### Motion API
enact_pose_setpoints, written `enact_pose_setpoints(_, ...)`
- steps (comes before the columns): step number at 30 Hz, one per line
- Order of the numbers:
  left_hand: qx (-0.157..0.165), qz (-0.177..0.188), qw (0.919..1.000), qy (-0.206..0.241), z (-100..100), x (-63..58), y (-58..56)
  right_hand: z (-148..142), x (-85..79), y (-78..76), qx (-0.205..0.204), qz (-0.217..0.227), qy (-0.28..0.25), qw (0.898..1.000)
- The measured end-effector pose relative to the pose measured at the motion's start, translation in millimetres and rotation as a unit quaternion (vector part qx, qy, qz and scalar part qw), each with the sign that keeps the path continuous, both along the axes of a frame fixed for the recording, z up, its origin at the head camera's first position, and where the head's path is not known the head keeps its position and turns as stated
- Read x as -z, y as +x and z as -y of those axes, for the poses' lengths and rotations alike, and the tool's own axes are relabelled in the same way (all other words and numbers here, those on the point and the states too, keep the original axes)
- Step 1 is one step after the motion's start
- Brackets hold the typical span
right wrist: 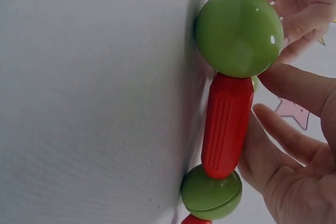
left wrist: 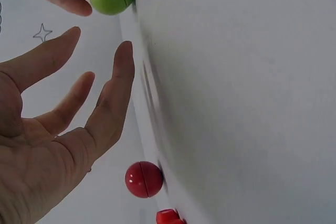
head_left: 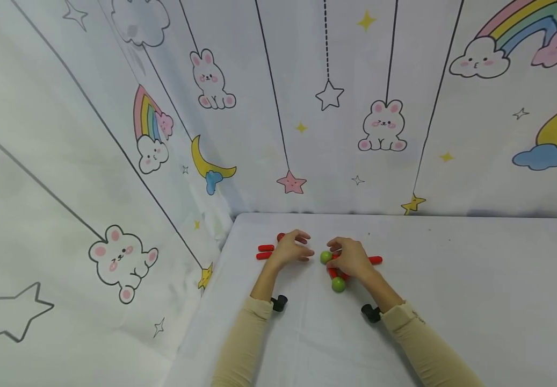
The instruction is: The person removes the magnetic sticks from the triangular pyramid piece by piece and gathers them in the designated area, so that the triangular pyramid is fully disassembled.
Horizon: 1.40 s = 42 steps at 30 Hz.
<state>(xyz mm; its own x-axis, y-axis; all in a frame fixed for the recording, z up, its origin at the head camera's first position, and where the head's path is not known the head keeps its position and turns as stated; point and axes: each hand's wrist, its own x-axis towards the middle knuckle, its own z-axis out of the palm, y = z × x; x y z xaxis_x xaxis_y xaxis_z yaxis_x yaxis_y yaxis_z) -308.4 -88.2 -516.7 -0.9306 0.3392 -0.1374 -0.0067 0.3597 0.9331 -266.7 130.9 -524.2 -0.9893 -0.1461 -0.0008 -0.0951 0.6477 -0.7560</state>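
Fingers of the right hand [head_left: 351, 258] curl around the far side of a joined frame [right wrist: 226, 124] of red rods and green balls, though how firmly they pinch is hidden; those of the left hand [head_left: 290, 250] are spread, loosely bent and hold nothing. The step in hand looks to be steadying or adjusting the frame, and the next move would seem to call for the right hand keeping it still while the left brings a piece. On the white surface [head_left: 476, 285], the frame sits left of the middle, under the right hand. Two of its rods converge on a near green ball [head_left: 338, 285], so that corner points at the person; a further rod [head_left: 376, 260] sticks out rightward, and the long axis seems to run left to right, the middle being covered. Two loose red rods [head_left: 266, 248] lie side by side left of the left hand, their long axes also left to right. Smallest, a single red ball [left wrist: 144, 179], with no long axis, rests near them.
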Motion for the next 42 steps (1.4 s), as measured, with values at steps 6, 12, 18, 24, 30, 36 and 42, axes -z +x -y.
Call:
enact_pose_setpoints(6,0.015,0.003,0.9996,-0.025,-18,3.6,-3.0,-1,1.3,-0.5,-0.007,-0.013,-0.006,1.000)
enact_pose_setpoints(12,0.012,-0.006,0.9991,-0.040,-32,7.9,-4.4,-3,1.9,-1.1,-0.011,-0.016,-0.017,1.000)
enact_pose_setpoints(18,0.001,-0.025,0.9963,-0.082,-38,7.9,-2.7,-5,2.4,-3.2,-0.012,-0.007,-0.018,1.000)
enact_pose_setpoints(24,-0.007,-0.044,0.9937,-0.103,-42,10.0,-1.7,-9,6.8,-7.3,-0.007,0.009,-0.022,1.000)
enact_pose_setpoints(30,-0.021,-0.056,0.9912,-0.119,-43,12.0,-0.6,-9,7.4,-8.3,-0.009,0.012,-0.020,1.000)
enact_pose_setpoints(36,-0.026,-0.056,0.9921,-0.109,-42,13.6,-1.9,-8,3.4,-6.9,-0.005,0.015,-0.012,1.000)
enact_pose_setpoints(42,-0.041,-0.057,0.9919,-0.106,-43,14.4,-2.1,-9,4.7,-8.6,0.001,0.018,-0.008,1.000)
